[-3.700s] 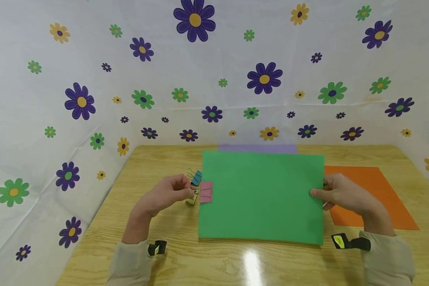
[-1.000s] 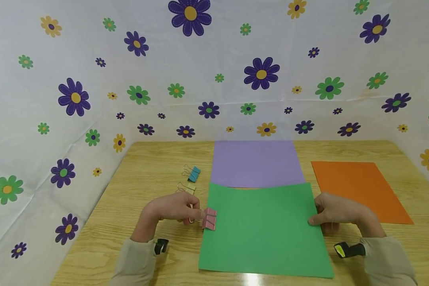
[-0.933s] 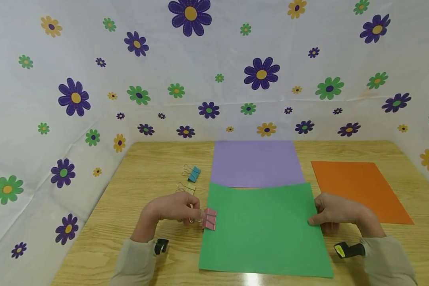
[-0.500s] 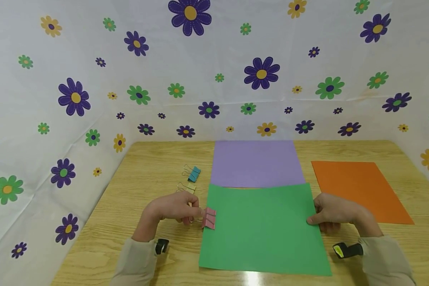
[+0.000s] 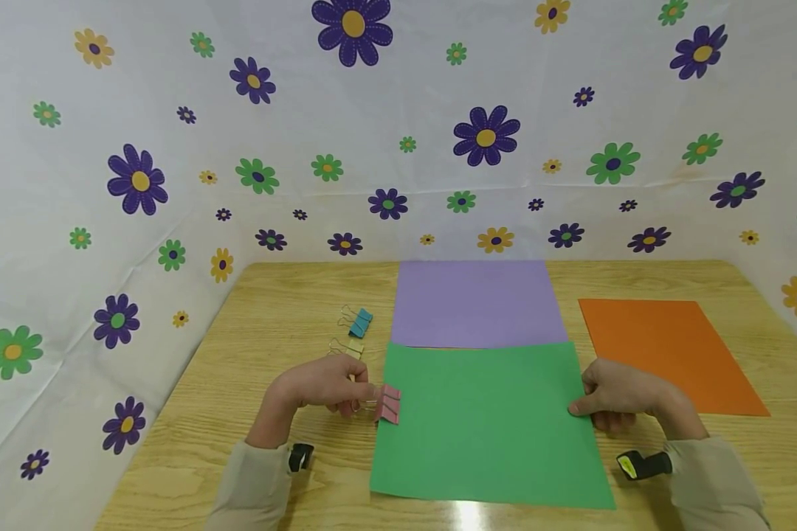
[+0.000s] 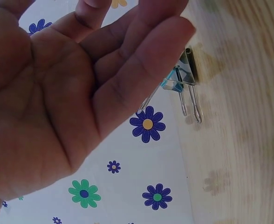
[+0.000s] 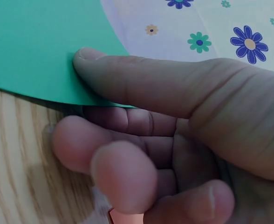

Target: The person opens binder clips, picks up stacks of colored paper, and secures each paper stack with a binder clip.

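A green sheet (image 5: 481, 420) lies at a slight tilt over the front middle of the table, with a pink binder clip (image 5: 388, 404) on its left edge. My left hand (image 5: 325, 382) pinches the wire handles of that clip; in the left wrist view the palm (image 6: 48, 107) faces the camera and the pink clip is hidden. On the sheet's right edge, my right hand (image 5: 627, 391) grips the paper, thumb on top and fingers underneath. The right wrist view shows the thumb (image 7: 127, 77) pressed on the green surface.
Behind my left hand lie a blue binder clip (image 5: 361, 323) and a yellow binder clip (image 5: 355, 349). A purple sheet (image 5: 478, 302) is at the back, partly covered by the green one. To the right lies an orange sheet (image 5: 671, 354). Flowered cloth (image 5: 425, 133) encloses the wooden table (image 5: 166, 450).
Since the oldest frame, both hands have brought the green sheet down and nearer to me, uncovering more of the purple sheet. Over the last second the sheet and hands shift only slightly.
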`<move>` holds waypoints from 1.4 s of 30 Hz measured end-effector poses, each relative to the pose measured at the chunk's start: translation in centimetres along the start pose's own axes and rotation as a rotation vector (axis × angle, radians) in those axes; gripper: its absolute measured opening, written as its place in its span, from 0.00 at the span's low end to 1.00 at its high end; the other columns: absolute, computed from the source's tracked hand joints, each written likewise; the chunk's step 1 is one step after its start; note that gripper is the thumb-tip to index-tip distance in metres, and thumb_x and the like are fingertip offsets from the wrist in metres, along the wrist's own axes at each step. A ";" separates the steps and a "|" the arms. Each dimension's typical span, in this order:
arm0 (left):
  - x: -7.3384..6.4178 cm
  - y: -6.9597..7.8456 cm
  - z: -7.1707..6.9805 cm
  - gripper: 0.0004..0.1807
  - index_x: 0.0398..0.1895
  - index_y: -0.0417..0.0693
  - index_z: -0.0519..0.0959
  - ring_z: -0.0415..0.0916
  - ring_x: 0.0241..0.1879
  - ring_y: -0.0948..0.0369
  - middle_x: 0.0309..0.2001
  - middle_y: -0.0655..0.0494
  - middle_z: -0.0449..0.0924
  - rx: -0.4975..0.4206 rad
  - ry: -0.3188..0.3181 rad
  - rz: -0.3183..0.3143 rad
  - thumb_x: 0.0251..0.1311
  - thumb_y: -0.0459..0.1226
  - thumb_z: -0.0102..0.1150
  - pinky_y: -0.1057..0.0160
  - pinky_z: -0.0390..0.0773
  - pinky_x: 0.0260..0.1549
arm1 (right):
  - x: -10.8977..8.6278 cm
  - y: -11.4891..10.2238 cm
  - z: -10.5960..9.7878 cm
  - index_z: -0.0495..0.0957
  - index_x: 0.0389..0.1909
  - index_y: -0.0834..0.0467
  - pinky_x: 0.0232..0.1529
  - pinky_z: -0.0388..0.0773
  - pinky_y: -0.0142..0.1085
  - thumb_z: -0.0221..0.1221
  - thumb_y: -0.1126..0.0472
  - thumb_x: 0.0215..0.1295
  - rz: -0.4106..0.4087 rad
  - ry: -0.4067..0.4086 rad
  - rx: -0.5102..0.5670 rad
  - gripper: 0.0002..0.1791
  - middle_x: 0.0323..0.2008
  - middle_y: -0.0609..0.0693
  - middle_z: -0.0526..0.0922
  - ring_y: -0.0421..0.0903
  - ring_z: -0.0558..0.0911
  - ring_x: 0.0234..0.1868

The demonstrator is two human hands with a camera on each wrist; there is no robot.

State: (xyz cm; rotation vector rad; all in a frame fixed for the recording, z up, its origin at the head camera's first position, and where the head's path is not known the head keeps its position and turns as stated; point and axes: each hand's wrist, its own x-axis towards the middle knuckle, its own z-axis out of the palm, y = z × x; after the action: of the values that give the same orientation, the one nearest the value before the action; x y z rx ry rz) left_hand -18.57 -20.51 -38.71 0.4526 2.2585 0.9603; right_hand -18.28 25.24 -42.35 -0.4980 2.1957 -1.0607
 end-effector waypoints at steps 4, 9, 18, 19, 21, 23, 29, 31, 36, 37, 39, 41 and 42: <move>0.0 0.0 0.0 0.20 0.28 0.36 0.74 0.76 0.22 0.58 0.26 0.47 0.81 0.013 0.013 -0.005 0.68 0.46 0.59 0.63 0.69 0.22 | 0.0 0.1 0.1 0.74 0.17 0.64 0.13 0.63 0.27 0.64 0.60 0.67 0.022 -0.001 0.015 0.20 0.12 0.49 0.77 0.38 0.70 0.11; 0.0 0.0 0.0 0.21 0.28 0.37 0.75 0.76 0.22 0.58 0.25 0.47 0.82 0.032 0.018 0.003 0.68 0.47 0.59 0.63 0.69 0.21 | 0.1 0.0 0.1 0.74 0.16 0.64 0.13 0.62 0.27 0.64 0.59 0.66 0.023 -0.002 0.005 0.20 0.12 0.50 0.77 0.38 0.69 0.10; 0.1 0.1 0.0 0.21 0.26 0.35 0.74 0.70 0.18 0.60 0.21 0.46 0.80 0.032 0.024 0.060 0.69 0.46 0.59 0.65 0.66 0.18 | 0.2 0.1 0.2 0.75 0.17 0.64 0.13 0.64 0.27 0.64 0.58 0.66 0.025 0.015 -0.024 0.20 0.12 0.50 0.78 0.39 0.72 0.11; 0.1 0.0 0.0 0.21 0.26 0.35 0.73 0.70 0.17 0.60 0.21 0.47 0.79 0.032 0.025 0.068 0.69 0.45 0.59 0.65 0.66 0.18 | 0.2 0.1 0.2 0.75 0.17 0.64 0.13 0.64 0.27 0.64 0.58 0.66 0.023 0.016 -0.024 0.20 0.12 0.50 0.78 0.39 0.72 0.11; 0.1 0.0 0.0 0.22 0.26 0.35 0.73 0.69 0.17 0.60 0.20 0.47 0.79 0.028 0.029 0.066 0.69 0.45 0.59 0.65 0.66 0.18 | 0.2 0.1 0.2 0.75 0.17 0.64 0.13 0.64 0.27 0.64 0.58 0.66 0.023 0.017 -0.026 0.20 0.12 0.50 0.78 0.39 0.73 0.11; 0.1 0.1 0.0 0.22 0.25 0.35 0.73 0.69 0.17 0.60 0.20 0.47 0.79 0.029 0.030 0.065 0.68 0.46 0.59 0.65 0.66 0.18 | 0.2 0.0 0.3 0.75 0.17 0.64 0.12 0.65 0.27 0.65 0.58 0.66 0.025 0.018 -0.029 0.20 0.12 0.50 0.79 0.40 0.74 0.11; 0.2 -0.1 0.0 0.22 0.23 0.38 0.71 0.66 0.16 0.61 0.19 0.47 0.79 0.025 0.032 0.064 0.68 0.45 0.60 0.66 0.65 0.18 | 0.2 -0.1 0.4 0.75 0.17 0.63 0.12 0.67 0.28 0.65 0.57 0.65 0.048 0.033 -0.047 0.20 0.12 0.49 0.78 0.39 0.74 0.10; 0.2 -0.2 0.0 0.22 0.22 0.39 0.71 0.66 0.16 0.61 0.19 0.47 0.78 0.021 0.032 0.066 0.68 0.45 0.60 0.66 0.65 0.18 | 0.2 -0.2 0.4 0.75 0.17 0.63 0.12 0.66 0.28 0.66 0.57 0.65 0.055 0.036 -0.049 0.20 0.12 0.49 0.78 0.39 0.74 0.10; 0.2 -0.2 0.0 0.22 0.22 0.40 0.71 0.66 0.16 0.61 0.19 0.48 0.78 0.024 0.036 0.067 0.68 0.46 0.60 0.66 0.65 0.18 | 0.1 -0.4 0.5 0.76 0.16 0.63 0.12 0.66 0.27 0.66 0.58 0.64 0.057 0.038 -0.058 0.20 0.11 0.49 0.77 0.39 0.74 0.10; 0.2 -0.3 0.1 0.22 0.22 0.40 0.70 0.66 0.16 0.61 0.19 0.48 0.78 0.023 0.037 0.066 0.68 0.46 0.61 0.66 0.65 0.18 | 0.0 -0.5 0.5 0.76 0.16 0.63 0.12 0.66 0.27 0.66 0.58 0.64 0.056 0.038 -0.059 0.20 0.11 0.49 0.77 0.39 0.74 0.10; 0.2 -0.3 0.1 0.22 0.21 0.40 0.70 0.66 0.16 0.61 0.18 0.48 0.78 0.021 0.039 0.064 0.67 0.46 0.61 0.66 0.65 0.18 | 0.0 -0.5 0.5 0.76 0.16 0.63 0.12 0.67 0.28 0.66 0.58 0.64 0.056 0.039 -0.062 0.20 0.11 0.48 0.77 0.39 0.74 0.10; 0.2 -0.3 0.1 0.22 0.21 0.40 0.70 0.65 0.16 0.61 0.18 0.48 0.77 0.018 0.039 0.063 0.67 0.46 0.61 0.66 0.65 0.18 | 0.0 -0.5 0.5 0.76 0.16 0.63 0.12 0.67 0.28 0.66 0.58 0.64 0.056 0.038 -0.063 0.20 0.11 0.48 0.77 0.39 0.74 0.10; 0.2 -0.3 0.0 0.22 0.21 0.40 0.70 0.65 0.15 0.61 0.18 0.49 0.77 0.017 0.039 0.063 0.67 0.46 0.61 0.66 0.64 0.17 | 0.0 -0.5 0.5 0.76 0.16 0.63 0.12 0.68 0.28 0.66 0.58 0.64 0.055 0.037 -0.063 0.20 0.11 0.48 0.77 0.39 0.74 0.10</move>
State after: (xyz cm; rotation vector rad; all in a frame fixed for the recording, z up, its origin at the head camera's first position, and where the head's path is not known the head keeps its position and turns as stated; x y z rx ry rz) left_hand -18.69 -20.59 -39.03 0.5198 2.3006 0.9902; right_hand -17.92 24.66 -42.18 -0.4460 2.2678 -0.9822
